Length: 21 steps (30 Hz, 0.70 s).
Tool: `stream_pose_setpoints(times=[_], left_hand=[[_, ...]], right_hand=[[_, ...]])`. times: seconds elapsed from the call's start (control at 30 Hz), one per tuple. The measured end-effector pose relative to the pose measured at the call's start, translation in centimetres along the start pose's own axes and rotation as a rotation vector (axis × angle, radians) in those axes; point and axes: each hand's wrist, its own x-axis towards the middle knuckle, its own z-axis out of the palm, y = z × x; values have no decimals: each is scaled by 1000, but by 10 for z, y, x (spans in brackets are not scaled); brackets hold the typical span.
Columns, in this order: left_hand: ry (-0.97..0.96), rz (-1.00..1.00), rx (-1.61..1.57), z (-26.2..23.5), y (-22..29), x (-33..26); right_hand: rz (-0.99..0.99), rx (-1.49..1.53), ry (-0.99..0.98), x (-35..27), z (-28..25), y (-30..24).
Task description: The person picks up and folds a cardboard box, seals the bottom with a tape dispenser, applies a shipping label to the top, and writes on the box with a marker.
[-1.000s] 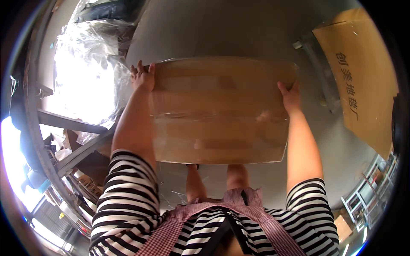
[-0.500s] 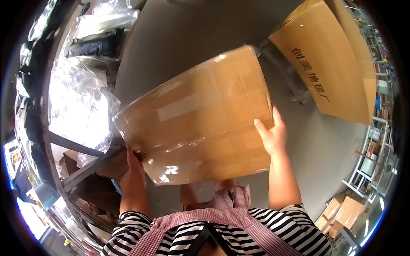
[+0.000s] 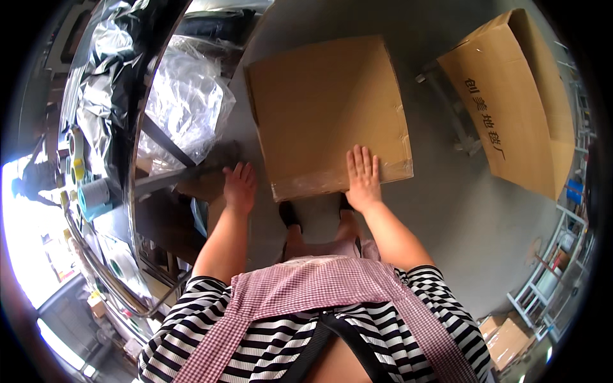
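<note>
You press your right hand (image 3: 363,179) flat against the near edge of a brown cardboard box (image 3: 329,108), its fingers extended and pointing away from you, the palm gripping nothing. The box spreads ahead and to the left of that hand, a shiny strip of clear tape along its near edge; whether it rests fully on the grey floor (image 3: 447,223) cannot be told. Your left hand (image 3: 241,188) is raised just beside the box's near left corner, apart from it, fingers loosely spread and holding nothing. Crumpled clear plastic (image 3: 185,96) lies beyond and left of the left hand, behind the bars of a metal frame (image 3: 163,182); farther left of the hand sits a light-blue roll (image 3: 96,195). Well to the right of your right hand, and beyond it, a large open carton (image 3: 511,108) stands tilted, dark print down its side. Your dark shoes (image 3: 289,214) show between your hands, below a red-and-white checked apron (image 3: 313,281).
</note>
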Motion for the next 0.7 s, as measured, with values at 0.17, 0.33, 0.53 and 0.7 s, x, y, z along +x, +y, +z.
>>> stream_pose_setpoints(times=[0.17, 0.33, 0.53, 0.7], left_hand=[[-85, 382, 1167, 23, -53, 6], [56, 642, 1275, 12, -106, -12], [185, 560, 1281, 16, -113, -9], [280, 696, 1474, 19, -118, -5]], right_hand=[[-87, 169, -43, 4, -33, 14], [183, 204, 489, 2, -19, 81], [827, 421, 248, 12, -12, 100], [916, 339, 230, -6, 10, 109]])
